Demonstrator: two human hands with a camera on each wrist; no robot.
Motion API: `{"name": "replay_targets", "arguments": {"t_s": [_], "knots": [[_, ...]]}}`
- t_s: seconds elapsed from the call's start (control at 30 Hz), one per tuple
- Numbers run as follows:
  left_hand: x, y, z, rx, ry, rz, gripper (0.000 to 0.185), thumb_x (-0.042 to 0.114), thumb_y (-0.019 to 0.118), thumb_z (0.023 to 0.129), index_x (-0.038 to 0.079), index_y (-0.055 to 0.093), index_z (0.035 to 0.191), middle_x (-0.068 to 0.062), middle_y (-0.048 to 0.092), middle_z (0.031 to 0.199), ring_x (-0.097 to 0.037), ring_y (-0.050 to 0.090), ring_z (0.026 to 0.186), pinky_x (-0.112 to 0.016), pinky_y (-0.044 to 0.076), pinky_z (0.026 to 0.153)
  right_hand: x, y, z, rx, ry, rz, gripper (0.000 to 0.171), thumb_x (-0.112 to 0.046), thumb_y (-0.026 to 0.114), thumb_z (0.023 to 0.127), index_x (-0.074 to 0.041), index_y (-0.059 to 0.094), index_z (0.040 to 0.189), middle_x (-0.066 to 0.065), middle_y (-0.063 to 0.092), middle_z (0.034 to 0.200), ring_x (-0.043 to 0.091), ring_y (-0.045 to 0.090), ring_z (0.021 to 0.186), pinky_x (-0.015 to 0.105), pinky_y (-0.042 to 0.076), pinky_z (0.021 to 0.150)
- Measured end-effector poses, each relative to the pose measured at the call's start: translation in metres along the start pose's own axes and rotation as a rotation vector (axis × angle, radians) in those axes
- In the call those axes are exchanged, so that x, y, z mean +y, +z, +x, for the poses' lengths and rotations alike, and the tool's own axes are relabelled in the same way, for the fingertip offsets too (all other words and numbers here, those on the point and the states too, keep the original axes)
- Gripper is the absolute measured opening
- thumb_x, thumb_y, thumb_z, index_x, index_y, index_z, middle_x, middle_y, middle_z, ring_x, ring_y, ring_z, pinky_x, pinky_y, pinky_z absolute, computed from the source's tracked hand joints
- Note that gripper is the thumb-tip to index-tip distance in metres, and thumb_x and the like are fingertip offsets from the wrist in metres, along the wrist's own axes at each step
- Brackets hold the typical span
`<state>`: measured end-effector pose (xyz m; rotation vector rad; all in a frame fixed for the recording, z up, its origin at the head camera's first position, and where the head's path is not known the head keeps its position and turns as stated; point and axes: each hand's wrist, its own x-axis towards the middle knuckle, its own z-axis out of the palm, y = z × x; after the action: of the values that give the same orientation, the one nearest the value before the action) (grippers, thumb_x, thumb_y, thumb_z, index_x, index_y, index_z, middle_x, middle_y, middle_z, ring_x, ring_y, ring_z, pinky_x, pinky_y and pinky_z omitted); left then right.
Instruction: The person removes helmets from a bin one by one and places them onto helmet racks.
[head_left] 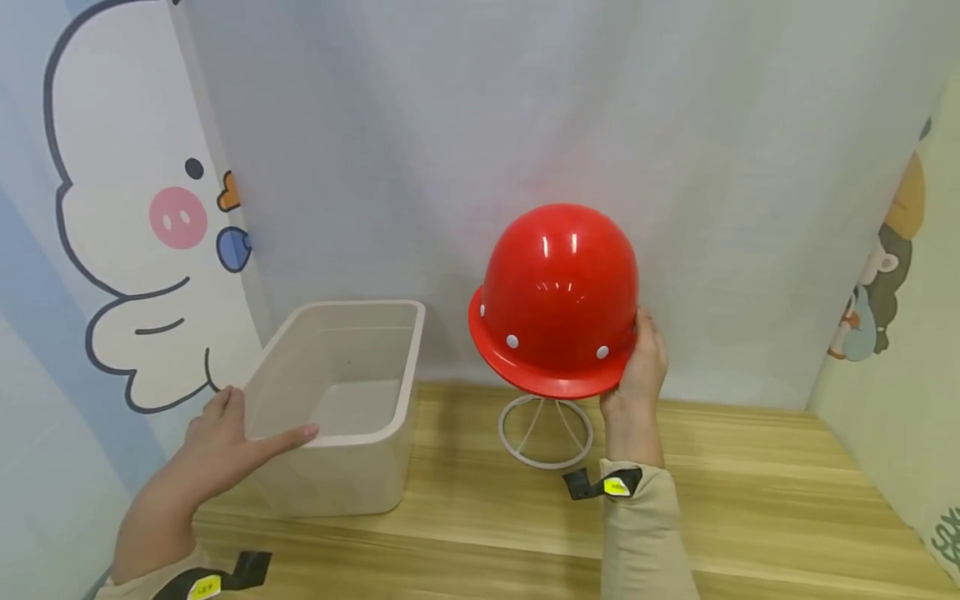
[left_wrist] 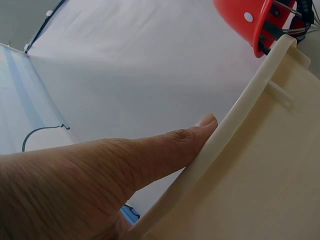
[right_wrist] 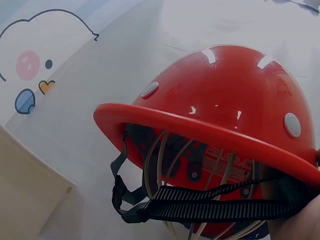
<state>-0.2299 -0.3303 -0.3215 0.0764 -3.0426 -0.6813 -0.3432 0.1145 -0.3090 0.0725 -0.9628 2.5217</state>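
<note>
A glossy red hard hat (head_left: 558, 292) sits on a white wire stand (head_left: 546, 433) at the back of the wooden table. My right hand (head_left: 642, 354) grips its brim on the right side, thumb on the shell. From below, in the right wrist view, the hat (right_wrist: 225, 110) shows its black chin strap (right_wrist: 200, 210) and inner webbing. My left hand (head_left: 240, 433) rests on the near rim of an empty beige plastic bin (head_left: 375, 467), one finger straight along the edge. The left wrist view shows that finger (left_wrist: 165, 150) lying against the bin's rim (left_wrist: 240, 125).
A white curtain hangs right behind the table (head_left: 750, 500). Cartoon-printed panels stand at the left (head_left: 135, 250) and the right (head_left: 892, 275). The bin stands to the left of the stand, with a small gap between them.
</note>
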Motion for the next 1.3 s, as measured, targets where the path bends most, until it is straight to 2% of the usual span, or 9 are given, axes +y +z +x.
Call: {"name": "replay_targets", "arguments": {"t_s": [0.17,0.3,0.43,0.53,0.63,0.77,0.83,0.97,1.3], "knots": [[0.0,0.0,0.001,0.01,0.011,-0.014,0.117,0.071,0.056,0.082,-0.005,0.002,0.152,-0.042,0.012,0.148,-0.062,0.028,0.121,-0.078,0.035,0.086,0.001,-0.001,0.001,-0.009,0.009,-0.008,0.017,-0.031,0.057,0.097,-0.016,0.06,0.106,-0.003,0.063,0.104,0.016,0.057,0.105,0.029,0.052,0.087],[0.0,0.001,0.002,0.03,0.028,-0.017,0.113,0.07,0.057,0.081,-0.003,0.007,0.152,-0.04,0.017,0.147,-0.059,0.031,0.12,-0.077,0.035,0.085,-0.001,-0.003,0.001,-0.006,0.034,-0.028,0.024,-0.033,0.057,0.097,-0.017,0.058,0.114,-0.003,0.063,0.112,0.016,0.056,0.11,0.029,0.053,0.089],[0.002,0.002,0.003,0.053,0.038,-0.016,0.113,0.07,0.058,0.081,-0.008,0.012,0.15,-0.041,0.022,0.144,-0.059,0.036,0.117,-0.075,0.038,0.084,-0.004,-0.004,0.003,-0.009,0.041,-0.042,0.031,-0.035,0.059,0.095,-0.017,0.056,0.12,-0.003,0.061,0.116,0.016,0.055,0.112,0.028,0.053,0.089],[0.002,0.004,0.003,0.051,0.037,-0.017,0.115,0.07,0.058,0.081,-0.011,0.011,0.149,-0.043,0.021,0.144,-0.063,0.035,0.118,-0.075,0.038,0.085,-0.006,-0.006,0.004,-0.015,0.04,-0.063,0.033,-0.036,0.059,0.095,-0.016,0.055,0.121,-0.002,0.06,0.116,0.016,0.055,0.111,0.028,0.054,0.088],[0.002,0.004,0.004,0.045,0.03,-0.014,0.117,0.07,0.057,0.081,-0.013,0.01,0.148,-0.044,0.02,0.144,-0.062,0.035,0.118,-0.074,0.039,0.085,-0.007,-0.009,0.002,-0.016,0.05,-0.109,0.036,-0.038,0.058,0.095,-0.017,0.053,0.124,-0.003,0.059,0.119,0.016,0.054,0.112,0.026,0.054,0.086],[0.001,0.002,0.005,0.071,0.028,0.013,0.115,0.072,0.058,0.08,-0.013,0.017,0.145,-0.042,0.028,0.139,-0.059,0.04,0.112,-0.072,0.041,0.082,-0.007,-0.012,-0.001,-0.031,0.072,-0.188,0.043,-0.044,0.058,0.094,-0.021,0.049,0.13,-0.003,0.056,0.128,0.016,0.052,0.118,0.026,0.056,0.088],[0.0,0.0,0.004,0.073,0.024,0.04,0.116,0.073,0.057,0.08,-0.014,0.017,0.145,-0.042,0.027,0.14,-0.061,0.038,0.114,-0.073,0.04,0.082,-0.008,-0.014,-0.002,-0.043,0.075,-0.212,0.047,-0.045,0.059,0.093,-0.022,0.048,0.132,-0.003,0.055,0.132,0.017,0.052,0.121,0.026,0.056,0.088],[0.001,-0.002,0.003,0.045,0.028,0.083,0.117,0.075,0.05,0.082,-0.009,0.008,0.151,-0.041,0.017,0.149,-0.064,0.025,0.125,-0.081,0.033,0.082,-0.008,-0.015,-0.002,-0.042,0.071,-0.246,0.05,-0.047,0.059,0.092,-0.022,0.047,0.134,-0.003,0.054,0.133,0.017,0.051,0.122,0.025,0.056,0.087],[0.006,0.003,-0.001,0.03,0.063,0.08,0.112,0.072,0.047,0.086,-0.007,0.002,0.152,-0.039,0.014,0.152,-0.064,0.015,0.131,-0.083,0.026,0.085,-0.01,-0.015,-0.002,0.057,0.092,-0.302,0.047,-0.05,0.058,0.092,-0.024,0.052,0.132,-0.006,0.055,0.129,0.014,0.052,0.119,0.023,0.054,0.087]]}}
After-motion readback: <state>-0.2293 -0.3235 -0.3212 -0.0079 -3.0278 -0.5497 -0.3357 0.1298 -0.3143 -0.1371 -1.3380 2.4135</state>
